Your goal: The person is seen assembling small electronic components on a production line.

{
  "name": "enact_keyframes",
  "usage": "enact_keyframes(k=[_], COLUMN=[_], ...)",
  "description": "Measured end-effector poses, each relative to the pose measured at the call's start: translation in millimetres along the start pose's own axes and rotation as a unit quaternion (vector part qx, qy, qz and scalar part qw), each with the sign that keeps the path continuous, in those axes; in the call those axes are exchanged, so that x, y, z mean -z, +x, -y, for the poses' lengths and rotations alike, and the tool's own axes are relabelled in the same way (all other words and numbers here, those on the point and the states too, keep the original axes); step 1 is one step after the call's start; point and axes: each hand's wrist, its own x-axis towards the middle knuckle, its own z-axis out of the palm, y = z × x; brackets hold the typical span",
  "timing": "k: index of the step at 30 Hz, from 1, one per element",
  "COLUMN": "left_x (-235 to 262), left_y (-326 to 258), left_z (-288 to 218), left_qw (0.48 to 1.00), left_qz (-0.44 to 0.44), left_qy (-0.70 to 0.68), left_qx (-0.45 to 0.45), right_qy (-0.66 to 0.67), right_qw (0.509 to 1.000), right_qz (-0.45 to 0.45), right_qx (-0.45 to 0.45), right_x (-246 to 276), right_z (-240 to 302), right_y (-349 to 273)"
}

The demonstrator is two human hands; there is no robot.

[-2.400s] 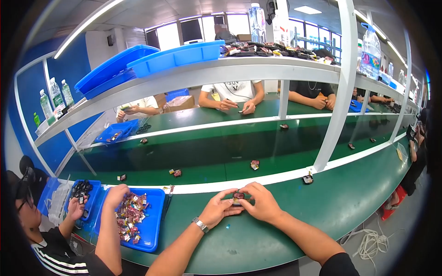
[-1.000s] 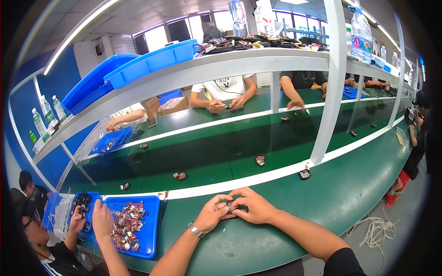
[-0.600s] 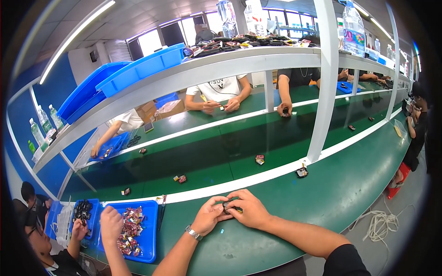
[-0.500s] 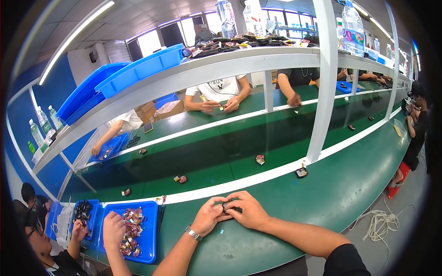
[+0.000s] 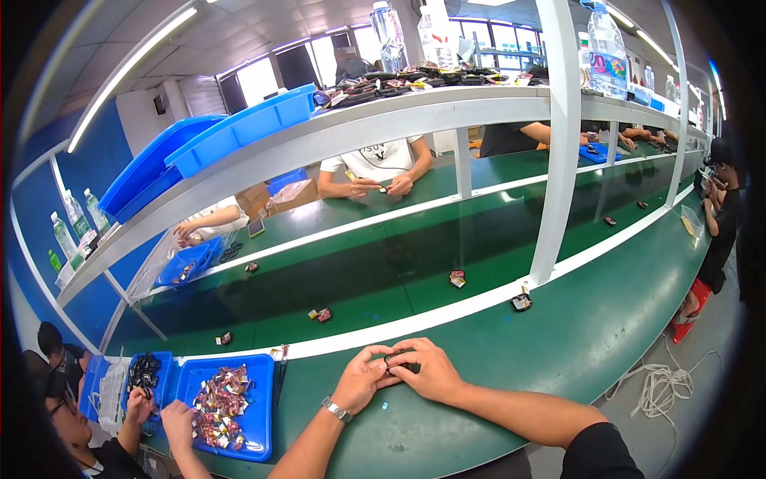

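Small dark part (image 5: 401,366), pinched between both hands just above the green workbench (image 5: 606,335), sits close to the bench's near edge, a little in from the white stripe that runs along the belt. The left hand (image 5: 363,379) curls in from the left with a metal wristwatch (image 5: 337,409) on its wrist, its fingertips closed on the part's left end. The right hand (image 5: 431,369) arches over from the right, fingers bent and gripping the same piece; the two hands touch each other around it, and most of the part is hidden by the fingers, so its shape cannot be told.

Left of the hands, a blue tray (image 5: 259,423) lies on the bench holding a heap of small red and pale pieces, with a co-worker's hand (image 5: 177,417) at its near left corner. A second blue tray (image 5: 163,367) beside it holds dark pieces. On the green conveyor belt (image 5: 383,271) beyond the stripe lie scattered small items: one (image 5: 321,314) up and left of the hands, another (image 5: 457,279) farther right, and a dark one (image 5: 522,302) by the white upright post (image 5: 558,160). Across the belt, a person in a white shirt (image 5: 375,160) works with both hands together on the far bench
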Motion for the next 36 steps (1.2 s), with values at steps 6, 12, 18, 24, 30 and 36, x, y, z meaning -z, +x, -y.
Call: enact_keyframes(k=[6, 12, 18, 24, 30, 36], left_x=[-2.4, 0.3, -1.6, -2.8, -1.5, -5.5], left_y=[-1.1, -0.1, -0.9, -0.9, -0.9, -1.2], left_z=[3.1, 5.0, 4.9, 5.3, 5.6, 6.0], left_qw=[0.999, 0.999, 0.999, 0.998, 0.999, 0.997], left_qz=[-0.009, 0.000, -0.014, -0.021, -0.008, -0.031], left_qy=[0.024, 0.016, 0.018, 0.038, 0.020, 0.048], left_qx=[-0.022, -0.033, -0.029, -0.038, -0.043, -0.056], right_qy=[0.018, 0.010, 0.021, 0.030, 0.026, 0.026], right_qw=[1.000, 1.000, 0.999, 0.998, 0.999, 0.998], right_qz=[0.003, 0.014, -0.003, 0.000, -0.009, -0.004], right_qx=[0.017, 0.025, 0.025, 0.055, 0.044, 0.065], right_x=[-0.5, 2.9, -1.5, 1.4, -1.4, -4.6], right_z=[3.6, 4.9, 0.6, 4.3, 0.0, -2.0], right_y=[0.6, 1.9, 1.5, 1.2, 1.2, 1.3])
